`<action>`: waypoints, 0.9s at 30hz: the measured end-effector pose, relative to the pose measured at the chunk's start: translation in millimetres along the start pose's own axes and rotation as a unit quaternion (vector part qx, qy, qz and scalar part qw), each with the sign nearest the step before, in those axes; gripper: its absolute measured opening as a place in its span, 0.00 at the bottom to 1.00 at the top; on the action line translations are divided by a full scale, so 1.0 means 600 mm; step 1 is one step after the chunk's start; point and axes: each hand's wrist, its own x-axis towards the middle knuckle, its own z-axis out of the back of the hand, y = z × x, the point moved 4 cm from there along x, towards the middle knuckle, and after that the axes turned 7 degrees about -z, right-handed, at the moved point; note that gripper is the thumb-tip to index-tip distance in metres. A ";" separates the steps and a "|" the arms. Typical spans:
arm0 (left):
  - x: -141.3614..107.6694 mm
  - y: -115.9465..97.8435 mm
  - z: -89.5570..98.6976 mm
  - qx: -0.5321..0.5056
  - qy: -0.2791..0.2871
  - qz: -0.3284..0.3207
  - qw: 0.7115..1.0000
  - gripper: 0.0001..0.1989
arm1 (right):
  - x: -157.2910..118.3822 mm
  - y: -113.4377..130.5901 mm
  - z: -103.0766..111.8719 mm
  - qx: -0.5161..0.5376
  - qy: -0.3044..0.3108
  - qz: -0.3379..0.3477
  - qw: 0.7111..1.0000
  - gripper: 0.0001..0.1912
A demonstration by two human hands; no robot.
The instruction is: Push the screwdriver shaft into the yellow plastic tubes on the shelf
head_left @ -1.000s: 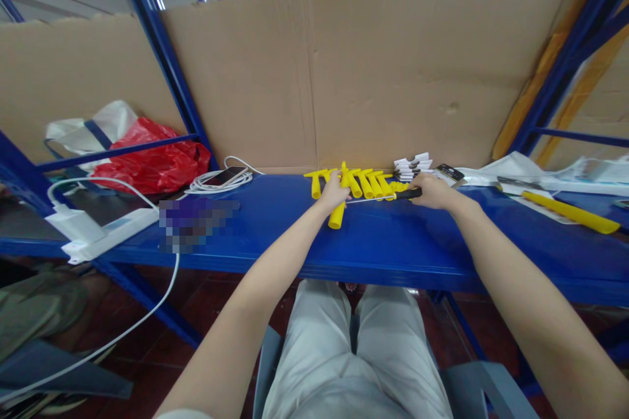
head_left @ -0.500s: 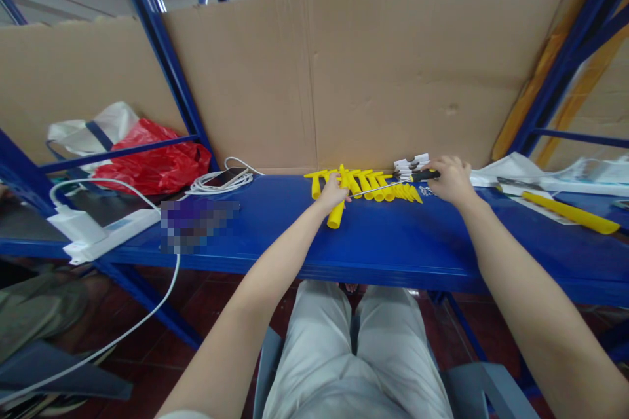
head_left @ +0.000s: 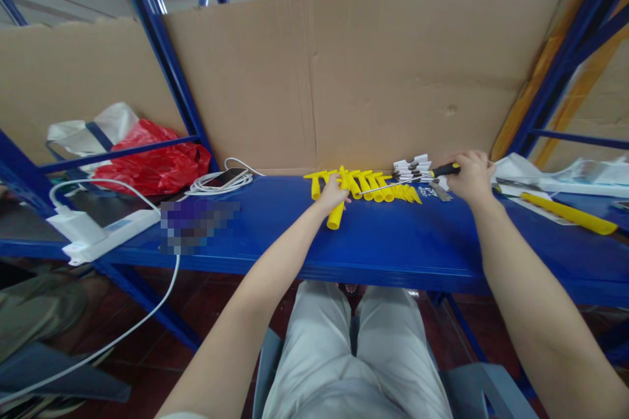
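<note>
The yellow piece (head_left: 335, 217) was bright, plain and smooth-looking, with a round tubular end that pointed toward the desk's front edge and a narrower part that showed beyond the fingers, toward the back edge. It was over the middle stretch of the blue desk (head_left: 393, 236); whether it touched the surface could not be told. The left hand (head_left: 334, 193) was closed around its middle, hiding that part.

The right hand (head_left: 472, 177) had its fingers closed on the handle of a long thin tool (head_left: 445, 170), black with some yellow. Its slim metal shaft slanted down to the left, the tip near the left hand; whether it touched the yellow piece was too small to tell.

A row of similar yellow parts (head_left: 375, 195) lay along the back edge, some with tubular ends facing forward. Just right of them sat a pile of small white and dark pieces (head_left: 413, 169), with a flat metallic piece (head_left: 441, 192) in front of it, below the tool's handle.

Toward the desk's right end lay a long yellow object (head_left: 570, 213). Toward the left were a coiled white cable (head_left: 221, 184) near the back edge and a white power strip (head_left: 115, 236) near the front edge.
</note>
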 end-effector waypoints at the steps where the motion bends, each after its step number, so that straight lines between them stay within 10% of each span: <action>1: 0.000 0.000 0.000 0.000 -0.001 0.001 1.000 0.30 | 0.001 -0.005 0.002 0.004 -0.004 -0.013 1.000 0.16; 27: 0.003 0.015 -0.015 -0.027 0.007 -0.006 1.000 0.27 | 0.007 -0.011 -0.031 0.063 -0.071 -0.039 0.995 0.12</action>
